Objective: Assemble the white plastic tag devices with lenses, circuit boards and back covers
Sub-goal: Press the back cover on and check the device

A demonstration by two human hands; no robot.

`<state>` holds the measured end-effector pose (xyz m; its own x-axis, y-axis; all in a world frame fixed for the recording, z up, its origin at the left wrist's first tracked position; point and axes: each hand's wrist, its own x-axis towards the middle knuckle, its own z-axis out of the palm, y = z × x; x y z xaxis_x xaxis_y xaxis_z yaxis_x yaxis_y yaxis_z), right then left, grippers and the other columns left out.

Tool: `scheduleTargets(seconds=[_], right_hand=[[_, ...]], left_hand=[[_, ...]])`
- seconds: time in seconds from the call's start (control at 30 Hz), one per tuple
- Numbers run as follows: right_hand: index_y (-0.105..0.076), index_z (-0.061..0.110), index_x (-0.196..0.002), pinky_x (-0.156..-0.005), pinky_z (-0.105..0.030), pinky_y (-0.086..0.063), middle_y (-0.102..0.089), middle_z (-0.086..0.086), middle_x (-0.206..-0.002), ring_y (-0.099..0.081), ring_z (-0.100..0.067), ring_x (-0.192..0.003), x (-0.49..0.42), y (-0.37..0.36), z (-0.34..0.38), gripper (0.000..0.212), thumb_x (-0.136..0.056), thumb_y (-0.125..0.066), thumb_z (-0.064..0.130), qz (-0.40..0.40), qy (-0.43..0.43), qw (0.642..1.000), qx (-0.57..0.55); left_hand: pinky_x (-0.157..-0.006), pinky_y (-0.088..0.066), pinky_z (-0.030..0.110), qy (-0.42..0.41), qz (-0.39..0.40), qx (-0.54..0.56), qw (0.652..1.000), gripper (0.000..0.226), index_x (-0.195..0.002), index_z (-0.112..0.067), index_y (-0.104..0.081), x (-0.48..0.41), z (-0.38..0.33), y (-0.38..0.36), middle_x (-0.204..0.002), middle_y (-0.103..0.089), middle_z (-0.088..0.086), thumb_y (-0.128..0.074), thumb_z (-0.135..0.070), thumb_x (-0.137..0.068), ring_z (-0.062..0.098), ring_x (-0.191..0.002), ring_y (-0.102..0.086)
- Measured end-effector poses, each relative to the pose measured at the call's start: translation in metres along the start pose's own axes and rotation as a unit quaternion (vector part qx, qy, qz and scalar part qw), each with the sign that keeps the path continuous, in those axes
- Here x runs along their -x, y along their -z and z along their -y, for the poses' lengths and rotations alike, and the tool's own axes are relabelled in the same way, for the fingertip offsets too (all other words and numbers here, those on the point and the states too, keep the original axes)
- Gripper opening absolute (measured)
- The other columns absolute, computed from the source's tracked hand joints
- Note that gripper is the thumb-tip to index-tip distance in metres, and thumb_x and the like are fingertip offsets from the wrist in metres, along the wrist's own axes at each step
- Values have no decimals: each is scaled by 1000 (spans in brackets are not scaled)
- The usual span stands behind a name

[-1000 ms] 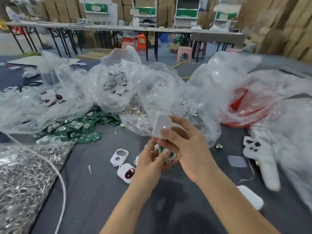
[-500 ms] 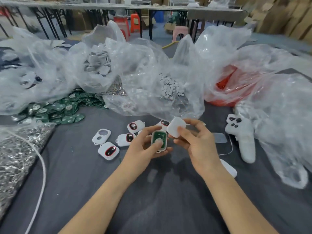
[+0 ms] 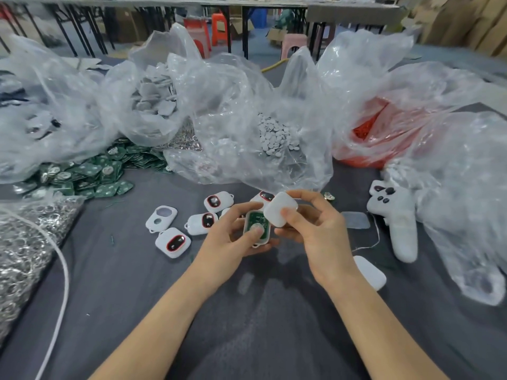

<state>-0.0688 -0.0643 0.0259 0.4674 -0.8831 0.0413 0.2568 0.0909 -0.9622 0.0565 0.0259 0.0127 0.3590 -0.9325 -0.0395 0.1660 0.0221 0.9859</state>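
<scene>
back cover (image 3: 280, 209): plain white
held tag (image 3: 253, 218): white rim, green board inside
tags on table (image 3: 172, 242): white, dark lens ringed red
board pile (image 3: 90, 174): green, silver discs
tablecloth (image 3: 247, 338): dark grey
right bag (image 3: 370, 133): clear, red within

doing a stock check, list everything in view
tag shell with circuit board: one, white and green, in left hand
back cover: one, white, in right hand
lensed shells: at least four, white with dark lenses, on table left of hands
empty shell: one, white, leftmost
loose circuit boards: pile, green, far left
clear bags: several, across the back
white discs: many, in middle bag
red pieces: uncountable, red, in right bag
metal rings: heap, silver, left edge
handset: one, white, right of hands
left hand: grips the shell
right hand: pinches the back cover
</scene>
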Motion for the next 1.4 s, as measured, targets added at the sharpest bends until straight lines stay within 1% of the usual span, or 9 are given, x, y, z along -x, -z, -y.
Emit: scheduleTargets(seconds=[0.13,0.33,0.53,0.7,0.87,0.97,1.1,1.3,1.4], right_hand=[[-67,14,-91,-59,-26,-56,-74,-6,-86,-72,-22,-83,-1,-1,-2,18,-82,-68,-2,-16,-6,1000,-10],[-63,7,-93,-57,-21,-55,-74,-3,-79,-72,-17,-74,-3,1,-1,15,-81,-67,-1,-25,-45,997,-63],[-63,3,-93,-52,-22,-54,-74,-8,-76,-70,-20,-62,0,1,-2,11,-82,-66,-1,16,-65,997,-38],[-63,3,-89,-50,-19,-52,-73,-8,-73,-67,-13,-59,-2,3,0,19,-72,-69,9,11,-86,991,-100],[-69,11,-85,-55,-20,-53,-74,-7,-84,-71,-17,-78,-4,7,-5,9,-81,-69,2,-16,-38,999,-3],[-70,13,-84,-52,-21,-51,-74,-6,-82,-70,-15,-75,-4,6,-7,10,-83,-69,4,-10,-45,999,23],[-71,12,-89,-49,-21,-45,-74,-9,-86,-65,-16,-73,-6,8,-10,8,-83,-69,6,-11,-65,997,38],[-72,9,-88,-55,-18,-48,-74,-6,-86,-66,-14,-78,-6,7,-9,9,-82,-68,5,-4,-84,996,-19],[-72,8,-90,-55,-25,-48,-72,-14,-86,-62,-22,-73,-4,6,-10,9,-82,-69,5,19,-70,997,29]], left_hand=[[-80,-59,36,2,-1,0,1000,35,-126,-9,-53,-1,0,0,-114,-64,24,-51,5,-93,33,-95,-69],[-71,-57,27,2,3,21,1000,31,-122,-12,-55,0,0,0,-111,-66,21,-51,1,-94,34,-89,-71],[-68,-57,26,-4,-5,15,1000,31,-120,-10,-56,-1,1,-1,-109,-66,19,-57,-4,-90,19,-84,-71],[-68,-57,25,-6,-3,17,1000,31,-121,-11,-56,-2,3,-1,-107,-66,18,-53,1,-93,22,-79,-72],[-70,-59,32,42,17,115,992,33,-124,-13,-57,-3,2,4,-117,-66,20,-38,-6,-99,38,-86,-70],[-69,-59,34,48,36,125,990,34,-124,-11,-58,-3,2,5,-113,-68,19,-37,-5,-98,42,-86,-69],[-69,-59,33,38,46,104,993,35,-122,-14,-59,-2,4,2,-107,-71,15,-34,-2,-100,39,-84,-70],[-69,-59,32,39,52,116,991,36,-117,-17,-62,-1,3,1,-104,-72,11,-34,-2,-100,38,-84,-71],[-69,-59,34,45,49,128,990,34,-118,-15,-61,-2,3,2,-103,-71,14,-35,-4,-100,37,-84,-71]])
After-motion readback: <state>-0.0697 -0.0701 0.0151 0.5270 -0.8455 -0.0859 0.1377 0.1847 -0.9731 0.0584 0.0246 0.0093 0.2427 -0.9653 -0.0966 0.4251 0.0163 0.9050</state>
